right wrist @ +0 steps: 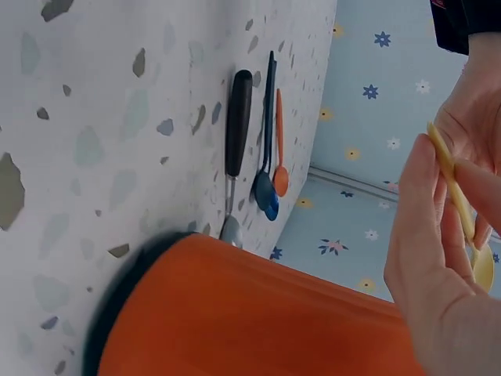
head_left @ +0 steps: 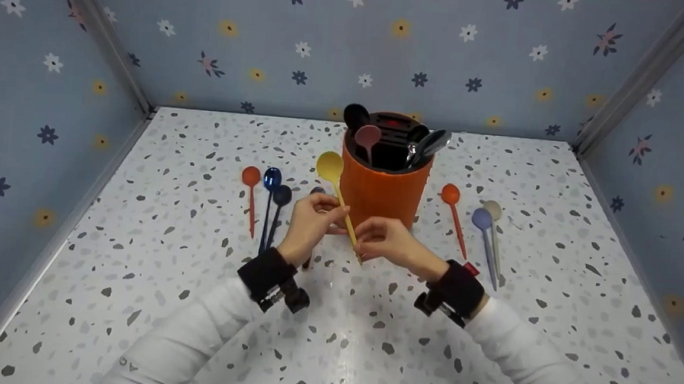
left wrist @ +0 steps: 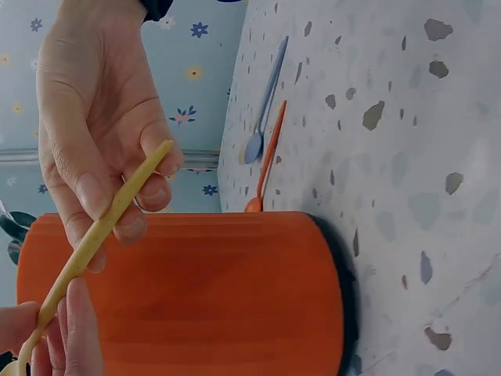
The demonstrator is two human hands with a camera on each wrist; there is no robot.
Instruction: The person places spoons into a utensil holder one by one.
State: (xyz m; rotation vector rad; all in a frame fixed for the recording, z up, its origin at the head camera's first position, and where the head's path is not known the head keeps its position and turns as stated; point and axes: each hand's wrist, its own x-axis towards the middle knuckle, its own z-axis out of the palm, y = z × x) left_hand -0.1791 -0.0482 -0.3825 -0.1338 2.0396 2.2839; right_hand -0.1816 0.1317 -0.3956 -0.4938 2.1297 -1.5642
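while pinching a long-handled, round-bowled yellow spoon (head_left: 350,226) partway along with the left hand (head_left: 311,221), also grips it near its tip between thumb and fingers of the right hand (head_left: 393,242), holding it tilted above a white, speckled tabletop (head_left: 356,347), just before an upright, orange, cylindrical utensil holder (head_left: 383,194).

In the head view, the holder (head_left: 383,197) is placed in the upper centre, toward the back of the table (head_left: 339,340), and several utensils (head_left: 368,136) are stood in it. Before it, a slanted spoon (head_left: 330,167) is held between the left hand (head_left: 315,220) and the right hand (head_left: 391,242). Three spoons (head_left: 272,179) are laid to the holder's left, three more (head_left: 482,219) to its right. Behind everything, a wall (head_left: 326,54) is set.
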